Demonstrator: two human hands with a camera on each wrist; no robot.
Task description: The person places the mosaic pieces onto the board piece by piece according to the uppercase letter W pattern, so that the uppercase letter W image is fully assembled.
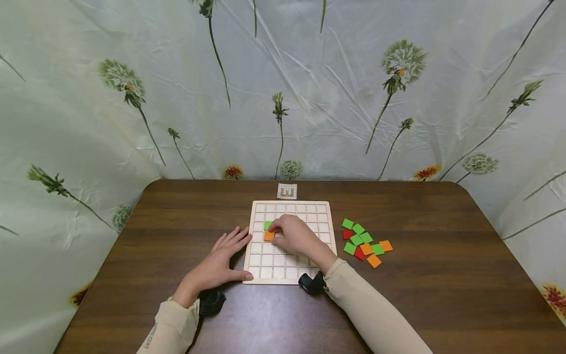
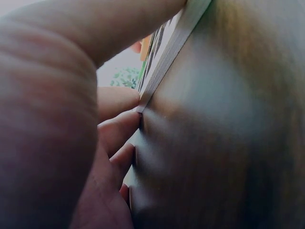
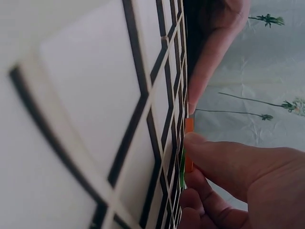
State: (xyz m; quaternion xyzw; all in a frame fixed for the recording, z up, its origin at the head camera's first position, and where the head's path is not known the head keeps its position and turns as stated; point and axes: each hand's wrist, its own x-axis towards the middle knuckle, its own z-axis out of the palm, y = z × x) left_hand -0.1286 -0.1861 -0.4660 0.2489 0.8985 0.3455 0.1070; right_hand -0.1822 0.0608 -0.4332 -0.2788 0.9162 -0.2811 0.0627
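Note:
A pale square grid board (image 1: 261, 273) lies on the table. My right hand (image 1: 298, 239) is over its middle, thumb and index finger pinching an orange tile (image 1: 268, 237); the right wrist view shows this orange tile (image 3: 189, 126) standing slightly proud of the grid. Just beyond it on the board is a green tile (image 1: 267, 225), partly covered by my fingers. My left hand (image 1: 221, 262) lies along the board's left edge with fingers spread, its thumb at the near left corner. In the left wrist view, fingertips touch the board's side (image 2: 167, 59).
Right of the board lies a loose group of green tiles (image 1: 366, 237), red tiles (image 1: 348, 234) and orange tiles (image 1: 374, 260), several in all. A small patterned card (image 1: 287, 191) lies behind the board, near the far edge of the brown table (image 1: 424, 295). A flower-printed curtain (image 1: 327, 108) hangs behind.

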